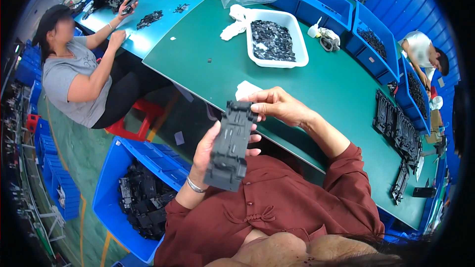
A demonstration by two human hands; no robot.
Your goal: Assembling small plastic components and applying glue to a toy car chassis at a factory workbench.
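A long black plastic moulded part (pixel 228 143) is held up in front of my body, over the near edge of the green table. My left hand (pixel 207 149) wraps around it from beneath, with fingertips showing along its right side. At the part's far end, my right hand (pixel 280 106) pinches the upper right corner between thumb and fingers. Whether a small piece sits between those fingers is too small to tell. Just beyond the held part, a white cloth or paper (pixel 247 89) lies on the table.
On the green table (pixel 208 76) stands a white tub (pixel 303 54) of small black pieces. Blue bins (pixel 368 62) line the far side. Black parts (pixel 396 126) lie stacked at right. A blue crate (pixel 106 198) of black parts stands at lower left. Co-workers (pixel 79 74) sit left and far right.
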